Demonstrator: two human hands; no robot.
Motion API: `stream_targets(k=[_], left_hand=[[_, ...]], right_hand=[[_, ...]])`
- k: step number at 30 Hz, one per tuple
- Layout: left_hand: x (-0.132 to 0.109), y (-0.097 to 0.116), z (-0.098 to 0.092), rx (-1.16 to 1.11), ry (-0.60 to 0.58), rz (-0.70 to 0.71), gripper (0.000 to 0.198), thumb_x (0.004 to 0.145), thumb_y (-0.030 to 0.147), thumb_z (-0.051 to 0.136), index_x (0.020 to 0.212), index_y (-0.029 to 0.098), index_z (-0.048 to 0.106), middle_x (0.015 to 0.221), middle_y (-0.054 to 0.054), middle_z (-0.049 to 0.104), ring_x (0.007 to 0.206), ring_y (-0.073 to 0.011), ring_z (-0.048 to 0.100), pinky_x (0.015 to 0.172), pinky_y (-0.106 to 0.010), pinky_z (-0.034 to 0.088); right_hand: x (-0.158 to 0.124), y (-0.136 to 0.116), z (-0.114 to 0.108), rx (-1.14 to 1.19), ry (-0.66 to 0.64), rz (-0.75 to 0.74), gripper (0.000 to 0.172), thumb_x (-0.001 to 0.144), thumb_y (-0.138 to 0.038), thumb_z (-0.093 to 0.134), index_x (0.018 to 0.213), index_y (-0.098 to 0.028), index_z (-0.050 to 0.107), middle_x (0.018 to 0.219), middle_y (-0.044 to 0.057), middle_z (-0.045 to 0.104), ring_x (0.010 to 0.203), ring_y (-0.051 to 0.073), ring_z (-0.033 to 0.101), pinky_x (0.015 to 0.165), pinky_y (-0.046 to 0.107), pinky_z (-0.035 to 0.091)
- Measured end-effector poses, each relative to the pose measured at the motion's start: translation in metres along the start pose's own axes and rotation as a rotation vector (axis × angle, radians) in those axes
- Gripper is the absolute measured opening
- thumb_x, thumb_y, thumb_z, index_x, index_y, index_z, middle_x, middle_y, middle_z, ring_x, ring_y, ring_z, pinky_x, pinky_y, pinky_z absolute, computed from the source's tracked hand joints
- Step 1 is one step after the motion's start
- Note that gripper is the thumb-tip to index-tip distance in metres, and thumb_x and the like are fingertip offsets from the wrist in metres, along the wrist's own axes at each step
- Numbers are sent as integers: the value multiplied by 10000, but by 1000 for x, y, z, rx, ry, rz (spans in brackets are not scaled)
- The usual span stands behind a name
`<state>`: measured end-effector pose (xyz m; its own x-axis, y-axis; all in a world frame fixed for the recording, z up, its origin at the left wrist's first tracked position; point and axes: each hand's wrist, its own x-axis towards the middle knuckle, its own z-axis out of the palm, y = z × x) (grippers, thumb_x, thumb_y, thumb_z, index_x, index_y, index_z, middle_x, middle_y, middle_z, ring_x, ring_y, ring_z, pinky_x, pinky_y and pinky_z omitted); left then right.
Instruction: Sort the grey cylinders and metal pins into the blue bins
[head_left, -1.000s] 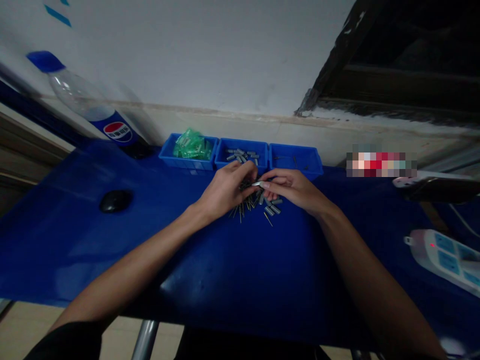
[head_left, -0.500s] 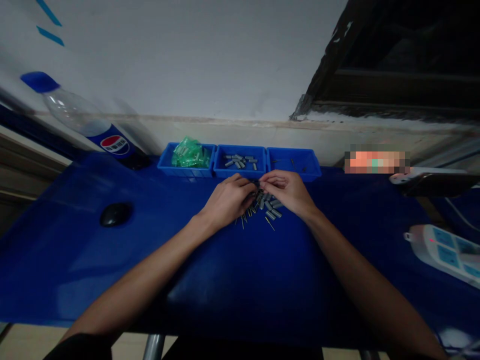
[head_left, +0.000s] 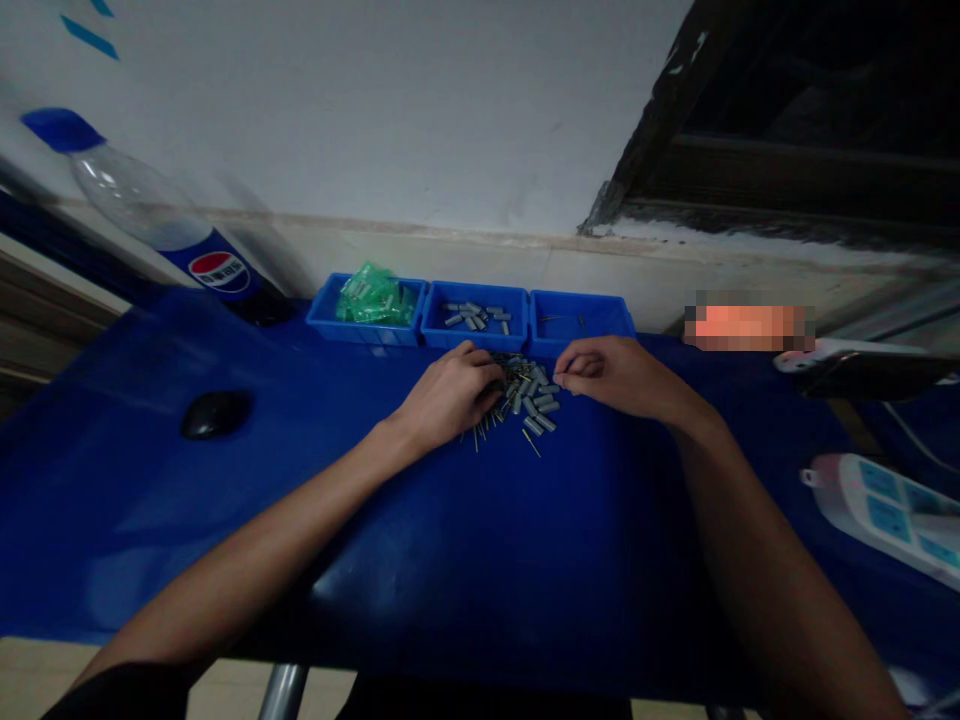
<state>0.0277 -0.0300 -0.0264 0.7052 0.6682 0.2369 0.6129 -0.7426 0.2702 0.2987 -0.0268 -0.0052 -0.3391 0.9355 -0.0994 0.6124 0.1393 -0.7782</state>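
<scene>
A small pile of grey metal cylinders (head_left: 542, 424) and thin brass-coloured pins (head_left: 532, 443) lies on the blue table cover between my hands. My left hand (head_left: 452, 393) rests at the pile's left side, fingers curled down over the pins; its fingertips are partly hidden. Just right of the pile is my right hand (head_left: 616, 376), thumb and forefinger pinched together. Whatever may be in that pinch is too small to make out. Behind the hands stand three joined blue bins: a left bin (head_left: 322, 322) with a green plastic bag (head_left: 373, 296), a middle bin (head_left: 442, 328) with grey cylinders, and a right bin (head_left: 622, 316) with a few thin pins.
A large cola bottle (head_left: 214, 268) stands at the back left, with a black computer mouse (head_left: 215, 414) in front of it. On the right are a dark phone (head_left: 874, 375) and a white power strip (head_left: 885, 510). The wall runs close behind the bins.
My right hand has moved right, away from my left hand and the pile, uncovering more grey cylinders. My left hand stays at the pile. The camera view has shifted slightly.
</scene>
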Motion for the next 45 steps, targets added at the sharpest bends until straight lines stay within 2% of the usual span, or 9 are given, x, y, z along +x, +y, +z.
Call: stream_targets(k=[6,10,16,21,27,32,37,40,45], left_hand=[[1,7,-5,-41,-3,37,206,996,181,593,1127,147,749,1044,-115,701,1006,-267,599,897,-417,535],[3,12,-5,-60,-38,64,210,1004,199,597,1140,149,748,1059,-116,686,1030,-265,594,918,-414,531],[9,11,-3,-83,-5,87,195,1004,206,606,1124,152,749,1051,-112,686,1042,-266,604,910,-408,540],[12,9,-3,-88,-13,91,193,995,194,614,1120,142,751,1041,-114,693,1018,-267,622,900,-419,552],[11,9,-5,-88,-20,84,188,998,217,621,1110,154,759,1048,-116,696,1023,-265,637,910,-419,563],[11,10,-8,-96,-29,68,201,996,206,619,1123,143,761,1064,-129,701,1039,-270,647,927,-422,567],[12,8,-12,-117,5,69,223,996,210,601,1125,134,766,1065,-135,722,1045,-282,662,921,-437,560],[13,9,-15,-257,49,22,228,1002,229,595,1122,136,765,1045,-117,758,991,-251,694,901,-409,559],[15,17,-13,-715,62,-137,258,974,330,661,1146,155,741,926,-62,791,813,-174,735,741,-295,575]], right_hand=[[-12,-8,8,-194,-191,-2,202,706,-278,854,849,-247,715,675,-10,749,597,203,694,555,305,445],[-13,-15,20,-239,-179,-17,221,673,-212,870,759,-235,668,664,-9,729,604,194,674,556,295,412],[-10,-12,26,-227,-166,-111,267,644,-38,789,751,-231,638,645,-34,694,606,172,645,570,286,398],[-11,-10,25,-246,-190,-174,163,686,-103,793,736,-220,691,641,-32,674,604,156,624,572,280,401],[-11,-10,22,-396,-226,-179,101,751,-184,780,852,-179,789,723,20,717,661,170,650,609,281,422],[-10,-17,20,-439,-268,-226,64,726,-136,751,776,-174,765,736,23,727,659,162,647,611,273,415],[-14,-20,13,-336,-265,-162,72,719,-154,750,718,-194,690,648,-6,708,609,157,656,574,270,418],[-15,-21,7,-190,-203,-163,85,751,-205,754,730,-199,672,665,-1,732,637,172,706,582,269,475],[-12,-30,13,-8,-21,-246,124,802,-297,772,804,-199,695,705,7,745,691,182,740,673,303,565]])
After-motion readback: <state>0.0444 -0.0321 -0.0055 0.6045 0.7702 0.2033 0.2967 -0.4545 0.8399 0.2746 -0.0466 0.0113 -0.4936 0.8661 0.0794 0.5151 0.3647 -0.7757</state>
